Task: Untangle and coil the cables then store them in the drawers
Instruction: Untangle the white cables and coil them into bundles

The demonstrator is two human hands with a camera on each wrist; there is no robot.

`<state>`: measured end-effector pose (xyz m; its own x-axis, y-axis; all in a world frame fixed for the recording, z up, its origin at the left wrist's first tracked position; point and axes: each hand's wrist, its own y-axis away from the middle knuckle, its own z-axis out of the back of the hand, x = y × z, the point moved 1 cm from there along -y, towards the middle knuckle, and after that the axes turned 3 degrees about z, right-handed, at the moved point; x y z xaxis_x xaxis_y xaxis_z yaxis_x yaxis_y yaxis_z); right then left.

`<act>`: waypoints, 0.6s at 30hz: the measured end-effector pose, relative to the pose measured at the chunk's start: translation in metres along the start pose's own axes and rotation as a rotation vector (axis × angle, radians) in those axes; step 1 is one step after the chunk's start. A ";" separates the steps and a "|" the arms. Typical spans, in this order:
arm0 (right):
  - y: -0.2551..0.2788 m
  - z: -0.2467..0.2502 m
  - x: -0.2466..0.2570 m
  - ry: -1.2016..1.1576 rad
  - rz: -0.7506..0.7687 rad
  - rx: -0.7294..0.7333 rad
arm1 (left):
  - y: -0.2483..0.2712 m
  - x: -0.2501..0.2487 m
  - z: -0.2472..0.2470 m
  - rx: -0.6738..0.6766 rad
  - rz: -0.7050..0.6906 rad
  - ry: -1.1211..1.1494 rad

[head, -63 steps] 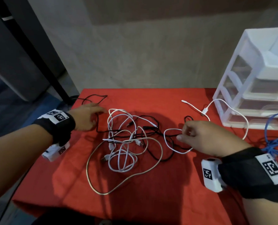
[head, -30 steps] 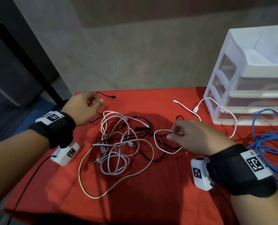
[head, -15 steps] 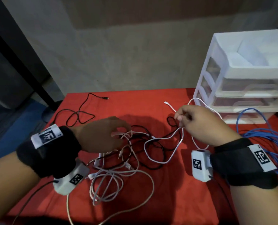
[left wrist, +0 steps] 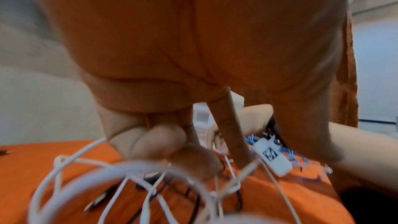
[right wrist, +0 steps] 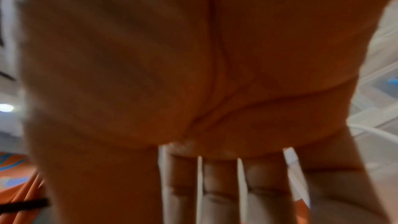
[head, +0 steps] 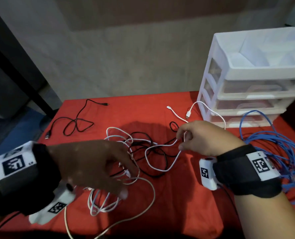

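Observation:
A tangle of white and black cables (head: 134,152) lies mid-table on the red cloth (head: 186,213). My left hand (head: 126,183) hangs over the tangle, fingertips down among the strands. In the left wrist view three fingers (left wrist: 159,142) are curled and one points straight down at the cables; blur hides whether any strand is gripped. My right hand (head: 182,140) pinches a white cable (head: 160,169) and holds it a little above the cloth; its loop sags back to the tangle. The right wrist view shows white strands (right wrist: 295,168) across my fingers (right wrist: 224,185).
A white three-drawer unit (head: 246,94) stands at the back right, drawers closed. A bundle of blue cable (head: 281,152) lies in front of it, beside my right wrist. A separate black cable (head: 76,121) lies at the back left. A wall runs behind the table.
My left hand let go of the black cable at the back left and came down onto the tangle. My right hand lifted the white cable up and toward the drawers.

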<state>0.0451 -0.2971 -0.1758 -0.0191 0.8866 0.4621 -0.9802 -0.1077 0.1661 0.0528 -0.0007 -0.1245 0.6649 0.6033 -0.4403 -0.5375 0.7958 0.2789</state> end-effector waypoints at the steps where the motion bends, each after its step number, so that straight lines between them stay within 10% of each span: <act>1: -0.001 -0.002 0.001 0.027 0.009 -0.016 | -0.002 0.004 -0.006 0.030 -0.004 0.002; 4: 0.000 -0.002 0.004 0.021 0.028 -0.008 | -0.009 0.026 -0.012 0.108 0.095 -0.143; 9: 0.003 -0.008 0.001 0.096 0.018 0.070 | -0.014 0.048 0.008 -0.127 0.249 -0.264; 18: 0.011 0.040 -0.005 -0.448 0.026 -0.550 | -0.050 0.009 0.032 -0.465 0.146 -0.248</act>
<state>0.0423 -0.3211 -0.1412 -0.0771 0.6039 0.7933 -0.9401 0.2210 -0.2596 0.1019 -0.0337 -0.1149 0.6386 0.7444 -0.1952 -0.7685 0.6304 -0.1101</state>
